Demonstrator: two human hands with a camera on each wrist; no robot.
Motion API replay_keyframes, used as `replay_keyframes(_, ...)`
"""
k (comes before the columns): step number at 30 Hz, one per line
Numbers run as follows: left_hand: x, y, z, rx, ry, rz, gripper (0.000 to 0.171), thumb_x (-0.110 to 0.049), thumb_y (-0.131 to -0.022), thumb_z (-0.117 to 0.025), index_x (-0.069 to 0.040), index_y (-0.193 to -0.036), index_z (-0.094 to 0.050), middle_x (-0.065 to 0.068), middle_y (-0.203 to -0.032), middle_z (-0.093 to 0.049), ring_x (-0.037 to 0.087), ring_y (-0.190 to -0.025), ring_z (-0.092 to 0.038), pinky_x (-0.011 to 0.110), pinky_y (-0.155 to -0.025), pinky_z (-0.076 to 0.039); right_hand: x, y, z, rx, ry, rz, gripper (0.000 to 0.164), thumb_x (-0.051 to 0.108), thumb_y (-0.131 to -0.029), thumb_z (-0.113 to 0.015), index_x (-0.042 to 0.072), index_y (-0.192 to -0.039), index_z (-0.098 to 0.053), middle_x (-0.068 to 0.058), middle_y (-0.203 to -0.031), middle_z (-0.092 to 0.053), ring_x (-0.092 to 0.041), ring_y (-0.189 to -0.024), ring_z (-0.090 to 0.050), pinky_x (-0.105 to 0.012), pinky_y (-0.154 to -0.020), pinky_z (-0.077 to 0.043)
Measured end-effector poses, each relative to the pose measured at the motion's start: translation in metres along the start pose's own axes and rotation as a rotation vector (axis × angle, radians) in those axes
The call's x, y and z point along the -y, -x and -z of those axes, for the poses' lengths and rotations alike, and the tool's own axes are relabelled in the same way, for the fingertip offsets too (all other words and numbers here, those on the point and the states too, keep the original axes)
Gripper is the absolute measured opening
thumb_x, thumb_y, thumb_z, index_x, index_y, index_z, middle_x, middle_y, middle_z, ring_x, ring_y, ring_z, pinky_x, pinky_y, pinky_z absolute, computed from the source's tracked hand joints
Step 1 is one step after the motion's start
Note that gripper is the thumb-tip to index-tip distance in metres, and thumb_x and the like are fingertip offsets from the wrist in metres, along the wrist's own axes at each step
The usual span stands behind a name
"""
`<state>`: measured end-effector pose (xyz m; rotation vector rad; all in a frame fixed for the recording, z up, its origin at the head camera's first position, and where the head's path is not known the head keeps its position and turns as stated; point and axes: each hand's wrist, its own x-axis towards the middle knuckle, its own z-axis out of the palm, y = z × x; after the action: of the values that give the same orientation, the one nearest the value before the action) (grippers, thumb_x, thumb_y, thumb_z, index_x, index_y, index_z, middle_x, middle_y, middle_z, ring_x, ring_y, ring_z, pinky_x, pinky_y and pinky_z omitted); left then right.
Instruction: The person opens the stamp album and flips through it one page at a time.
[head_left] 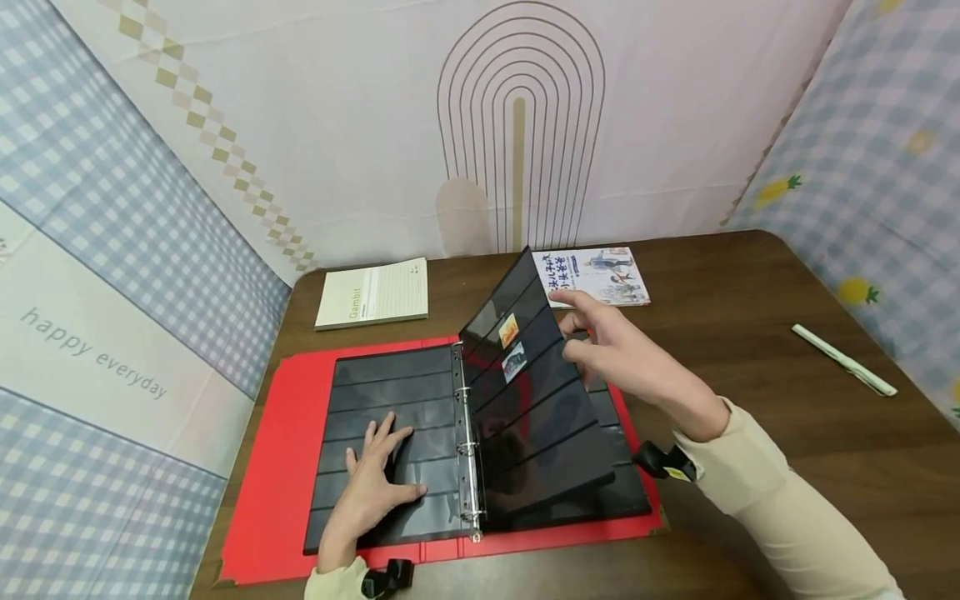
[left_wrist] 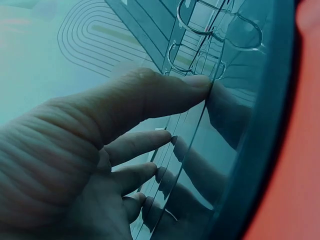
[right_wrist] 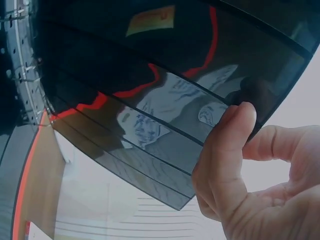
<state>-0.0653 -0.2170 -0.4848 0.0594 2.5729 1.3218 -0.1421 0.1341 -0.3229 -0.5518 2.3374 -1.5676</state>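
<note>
A red ring binder (head_left: 277, 458), a stamp album with black strip-pocket pages, lies spread on the table. My right hand (head_left: 618, 342) pinches the outer edge of a black page (head_left: 543, 425) that stands tilted up from the metal rings (head_left: 467, 448). Two stamps sit in this page: an orange one (head_left: 509, 331) and a grey-blue one (head_left: 514, 362) below it. In the right wrist view, thumb and fingers (right_wrist: 232, 135) grip the page edge from both sides. My left hand (head_left: 367, 492) rests with spread fingers on the left page (head_left: 405, 371), fingertips touching its glossy surface.
Behind the binder lie a cream notebook (head_left: 375, 292) at the left and a picture-covered book (head_left: 607, 279), partly hidden by the raised page. A pale green pen (head_left: 843, 358) lies on the brown table (head_left: 742, 333) at the right. Cloth hangs around the back and sides.
</note>
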Motion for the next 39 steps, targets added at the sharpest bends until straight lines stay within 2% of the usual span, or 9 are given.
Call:
replay_keyframes(9,0.002,-0.001,-0.001,-0.005,0.013,-0.001,0.083,-0.008,-0.074,-0.089,-0.002,-0.147,-0.05,0.019,-0.167,-0.013,0.042,-0.152,0.009,0.068,-0.108,0.021,0.007,-0.008,-0.008,-0.009,-0.02,0.029,0.07,-0.007,-0.088,-0.046,-0.001,-0.155,-0.028,-0.019,-0.103,-0.056,-0.021,-0.058,-0.052,-0.034,-0.054,-0.051)
replay_keyframes(21,0.001,0.0,-0.002,-0.013,0.005,-0.015,0.082,-0.007,-0.073,-0.089,-0.002,-0.146,-0.052,0.02,-0.167,-0.014,0.042,-0.152,0.008,0.069,-0.109,0.019,0.018,-0.015,-0.016,0.021,-0.014,0.067,0.069,-0.006,-0.088,-0.046,-0.002,-0.154,-0.028,-0.02,-0.106,-0.054,-0.025,-0.054,-0.051,-0.037,-0.056,-0.054)
replay_keyframes(26,0.002,0.0,-0.002,-0.018,0.0,-0.012,0.082,-0.007,-0.073,-0.089,-0.002,-0.146,-0.052,0.019,-0.167,-0.015,0.042,-0.152,0.007,0.069,-0.109,0.019,0.024,-0.018,-0.021,0.043,0.0,0.08,0.069,-0.006,-0.088,-0.045,-0.001,-0.155,-0.027,-0.021,-0.11,-0.055,-0.026,-0.055,-0.05,-0.037,-0.057,-0.054)
replay_keyframes(34,0.001,-0.001,-0.003,-0.032,-0.011,-0.01,0.082,-0.007,-0.072,-0.09,-0.002,-0.145,-0.053,0.02,-0.166,-0.017,0.043,-0.152,0.006,0.069,-0.109,0.019,0.035,-0.021,-0.03,0.07,0.003,0.068,0.068,-0.005,-0.09,-0.045,0.003,-0.156,-0.028,-0.018,-0.112,-0.054,-0.019,-0.053,-0.046,-0.035,-0.058,-0.051)
replay_keyframes(39,0.003,-0.001,-0.003,-0.034,-0.013,-0.02,0.082,-0.008,-0.072,-0.089,-0.002,-0.145,-0.053,0.019,-0.166,-0.017,0.042,-0.152,0.005,0.069,-0.109,0.019,0.039,-0.021,-0.034,0.079,0.038,0.082,0.065,-0.005,-0.092,-0.044,0.004,-0.154,-0.031,-0.016,-0.111,-0.053,-0.019,-0.053,-0.045,-0.034,-0.057,-0.049)
